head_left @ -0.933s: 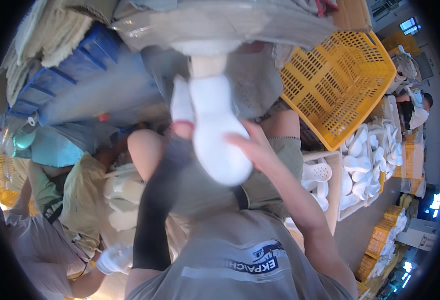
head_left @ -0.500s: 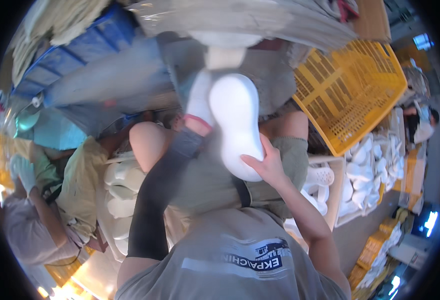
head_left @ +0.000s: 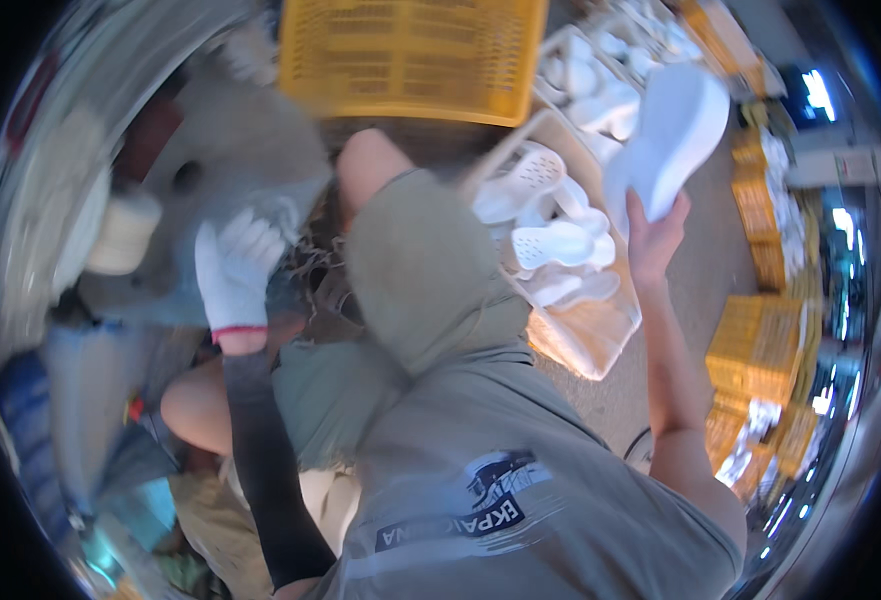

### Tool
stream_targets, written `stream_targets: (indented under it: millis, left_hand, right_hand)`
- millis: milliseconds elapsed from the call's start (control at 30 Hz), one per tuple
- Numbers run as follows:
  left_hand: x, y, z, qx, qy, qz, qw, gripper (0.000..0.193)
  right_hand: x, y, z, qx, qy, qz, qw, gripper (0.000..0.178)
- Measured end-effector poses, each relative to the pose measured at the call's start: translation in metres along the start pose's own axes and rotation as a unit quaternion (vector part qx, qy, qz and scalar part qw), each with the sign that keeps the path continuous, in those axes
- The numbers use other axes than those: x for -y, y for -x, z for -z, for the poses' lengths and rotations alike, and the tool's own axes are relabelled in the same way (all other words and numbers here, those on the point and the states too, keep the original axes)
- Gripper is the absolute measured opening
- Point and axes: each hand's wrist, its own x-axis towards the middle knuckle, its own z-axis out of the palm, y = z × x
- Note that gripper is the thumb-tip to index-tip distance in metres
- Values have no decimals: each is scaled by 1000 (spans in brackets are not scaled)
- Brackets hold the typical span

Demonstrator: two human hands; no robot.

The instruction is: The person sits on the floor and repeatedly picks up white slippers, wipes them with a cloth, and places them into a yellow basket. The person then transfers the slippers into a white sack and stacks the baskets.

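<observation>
Out to the right, my bare right hand (head_left: 653,240) is closed round one end of a white shoe sole (head_left: 678,130). The sole tilts upward, its wide end away from me. Below and left of it stands a pale box (head_left: 588,345) with several white perforated shoe pieces (head_left: 552,245) inside. My left hand (head_left: 240,265), in a white knitted glove with a red cuff, is over a grey surface (head_left: 250,130) at the left. Its thumb stands apart from the fingers and I see nothing in it; the fingertips are somewhat blurred.
A yellow plastic crate (head_left: 410,60) stands ahead. Beyond the pale box lie more white shoe pieces (head_left: 585,85) in containers. Yellow crates (head_left: 755,345) are stacked far right. A cream cylindrical part (head_left: 125,232) juts out at the left.
My view has swung to the right. The shoe sole has left my lap for the right side, in my right hand alone. My left hand has come off it.
</observation>
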Motion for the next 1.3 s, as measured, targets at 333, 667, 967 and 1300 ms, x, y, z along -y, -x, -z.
stream_targets:
  millis: [333,667,967,1300]
  left_hand:
    - [71,-59,52,-103,-220,92,966,69]
    - [81,-73,83,-210,-343,77,912,66]
    - [127,-85,34,-117,-389,120,906,65]
    - [82,-58,59,-188,-299,68,933,60]
  right_hand:
    - [-239,147,-65,208,89,-25,974,62]
    - [-258,76,-63,110,66,-26,991,18]
    - [-203,-7,-184,13,-53,-12,998,59]
    - [-237,-74,-127,62,60,-58,995,47]
